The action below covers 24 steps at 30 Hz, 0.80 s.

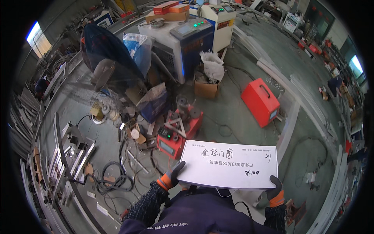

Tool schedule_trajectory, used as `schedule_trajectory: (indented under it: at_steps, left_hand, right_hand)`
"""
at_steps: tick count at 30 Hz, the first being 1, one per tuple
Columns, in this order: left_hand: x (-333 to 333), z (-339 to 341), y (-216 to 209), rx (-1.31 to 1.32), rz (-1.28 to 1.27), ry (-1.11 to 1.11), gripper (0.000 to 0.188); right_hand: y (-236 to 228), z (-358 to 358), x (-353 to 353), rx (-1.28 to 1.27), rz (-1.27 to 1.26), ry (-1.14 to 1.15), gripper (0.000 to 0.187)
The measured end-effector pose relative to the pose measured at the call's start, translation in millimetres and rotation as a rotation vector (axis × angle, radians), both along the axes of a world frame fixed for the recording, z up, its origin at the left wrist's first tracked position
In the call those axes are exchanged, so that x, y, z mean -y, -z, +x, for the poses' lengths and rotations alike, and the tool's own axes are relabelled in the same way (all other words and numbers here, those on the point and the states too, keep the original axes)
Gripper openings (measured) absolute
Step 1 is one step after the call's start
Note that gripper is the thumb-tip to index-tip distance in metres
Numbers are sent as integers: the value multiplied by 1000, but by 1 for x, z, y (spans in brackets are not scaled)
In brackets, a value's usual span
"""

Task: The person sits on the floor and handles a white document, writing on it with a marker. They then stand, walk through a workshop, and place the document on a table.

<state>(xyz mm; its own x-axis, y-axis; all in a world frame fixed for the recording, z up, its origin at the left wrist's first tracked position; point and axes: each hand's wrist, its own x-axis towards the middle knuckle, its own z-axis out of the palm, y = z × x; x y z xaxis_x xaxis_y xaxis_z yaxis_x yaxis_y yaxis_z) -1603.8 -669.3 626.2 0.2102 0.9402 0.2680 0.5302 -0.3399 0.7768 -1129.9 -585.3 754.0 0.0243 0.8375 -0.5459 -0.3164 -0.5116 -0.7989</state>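
Note:
A long white cardboard box with printed and handwritten marks is held level in front of my body. My left hand, in a dark glove with an orange cuff, grips the box's left end. At its right end my right hand, gloved the same way, has the near corner; both thumbs lie along the edge and the other fingers are hidden beneath. Just beyond the box's left end stands a red machine with a small display and metal parts on top.
A red case with a handle stands on the floor ahead right. Farther off are a blue-and-white machine and a carton with a white sack. Black cables and metal frames lie at left; long profiles run along the right.

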Motion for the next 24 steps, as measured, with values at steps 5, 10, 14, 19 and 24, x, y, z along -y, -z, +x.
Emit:
schedule_trajectory:
  at_steps: [5,10,14,19,24]
  left_hand:
    - [-140,-11,42,124,-73,-108,55]
    - [-270,-15,2,263,-178,-240,39]
    - [-366,-9,-42,903,-554,-381,46]
    - [-456,-37,-31,1337,-600,-380,52]
    - [-524,-66,-51,1246,-505,-358,50]
  right_hand:
    - [59,2,-161,-58,-6,-26,61]
    - [27,-32,-309,-60,-32,-107,61]
    - [11,-36,-399,-52,36,-100,61]
    - [-3,-65,-476,-116,-4,-117,63]
    - [7,-85,-538,-146,35,-166,65]
